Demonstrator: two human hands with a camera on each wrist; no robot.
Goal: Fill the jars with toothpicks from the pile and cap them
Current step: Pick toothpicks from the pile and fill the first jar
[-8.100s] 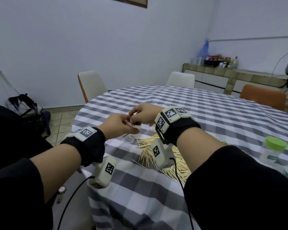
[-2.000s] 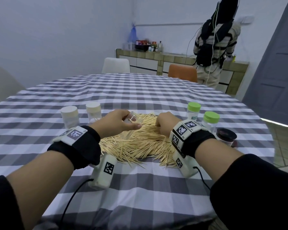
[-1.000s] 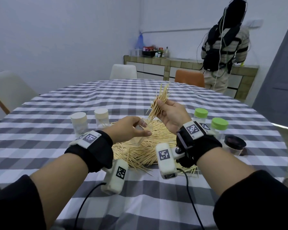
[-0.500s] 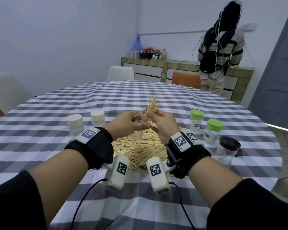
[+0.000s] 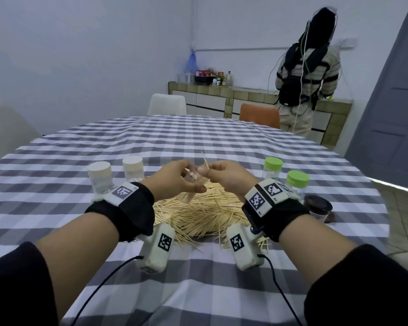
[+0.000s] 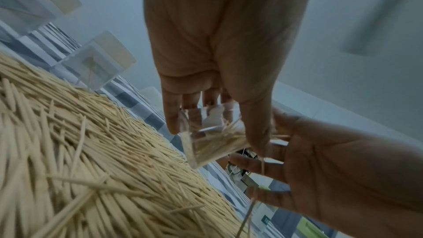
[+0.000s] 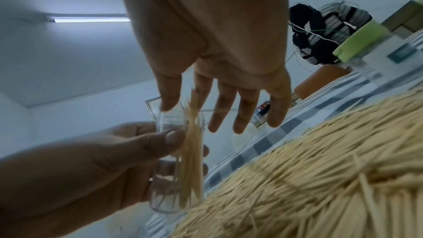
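Observation:
My left hand [image 5: 193,179] grips a small clear jar [image 5: 190,184], tilted above the toothpick pile [image 5: 198,214]. In the left wrist view the jar [image 6: 210,137] holds a bundle of toothpicks. My right hand [image 5: 206,171] is at the jar's mouth, thumb and forefinger pinching the tops of the toothpicks [image 7: 193,108] that stand in the jar [image 7: 176,178]. Its other fingers [image 7: 240,115] are stretched out. One toothpick [image 5: 206,162] sticks up above the hands. A few loose ones hang below the right palm [image 6: 332,169].
Two white-capped jars [image 5: 99,175] [image 5: 132,169] stand left of the pile. On the right are two green-capped jars [image 5: 272,168] [image 5: 297,183] and a dark-lidded jar [image 5: 318,205]. Chairs ring the checked table [image 5: 198,137]. A person [image 5: 306,74] stands at the far counter.
My right hand lifted a bundle of toothpicks from the pile and brought it to the jar. The bundle, which stuck high out of the mouth, now sits down inside.

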